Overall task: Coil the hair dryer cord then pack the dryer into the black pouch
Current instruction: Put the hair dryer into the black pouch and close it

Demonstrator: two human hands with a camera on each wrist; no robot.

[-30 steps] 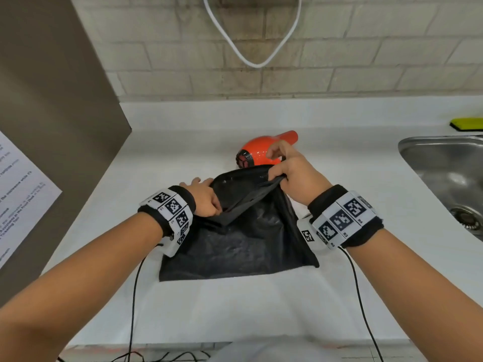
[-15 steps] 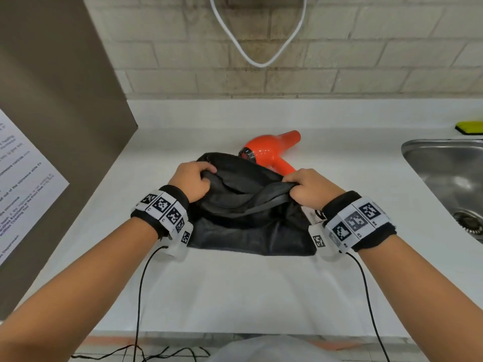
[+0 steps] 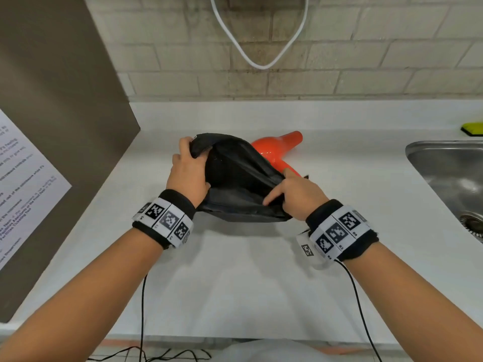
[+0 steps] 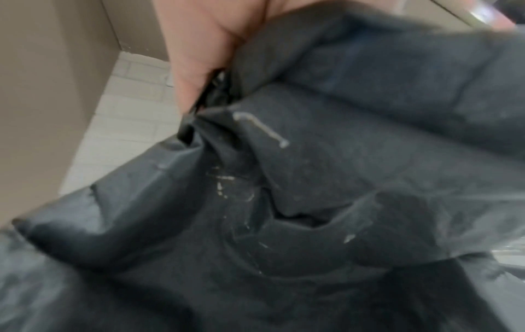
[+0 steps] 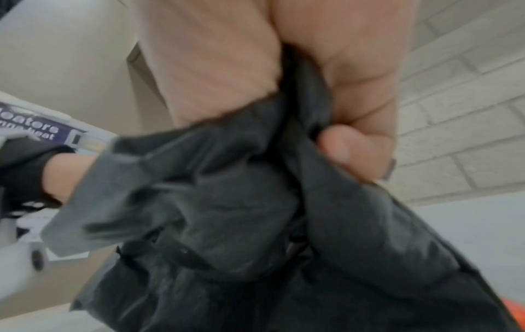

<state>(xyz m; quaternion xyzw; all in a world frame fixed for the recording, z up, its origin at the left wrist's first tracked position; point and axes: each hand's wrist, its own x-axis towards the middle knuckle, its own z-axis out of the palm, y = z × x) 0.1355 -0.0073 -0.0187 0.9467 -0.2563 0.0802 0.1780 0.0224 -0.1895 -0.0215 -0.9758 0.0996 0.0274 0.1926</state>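
The black pouch [image 3: 235, 178] is held up off the white counter [image 3: 261, 270] with its mouth spread toward me. My left hand [image 3: 188, 171] grips the pouch's left rim, and my right hand [image 3: 295, 197] pinches the right rim. Both wrist views are filled with black fabric [image 4: 312, 202] [image 5: 227, 224] bunched under curled fingers. The orange hair dryer [image 3: 277, 150] lies on the counter just behind the pouch, nozzle pointing right and handle toward my right hand. Its cord is hidden from view.
A steel sink [image 3: 449, 173] is set into the counter at right, with a yellow-green sponge [image 3: 473, 129] behind it. A brown panel [image 3: 60, 126] with a printed sheet [image 3: 23, 184] stands at left. A white cable [image 3: 256, 48] loops down the brick wall.
The pouch has been lifted off the counter and its mouth pulled wide between both hands. My left hand moved up and away, the right hand shifted to the right rim.
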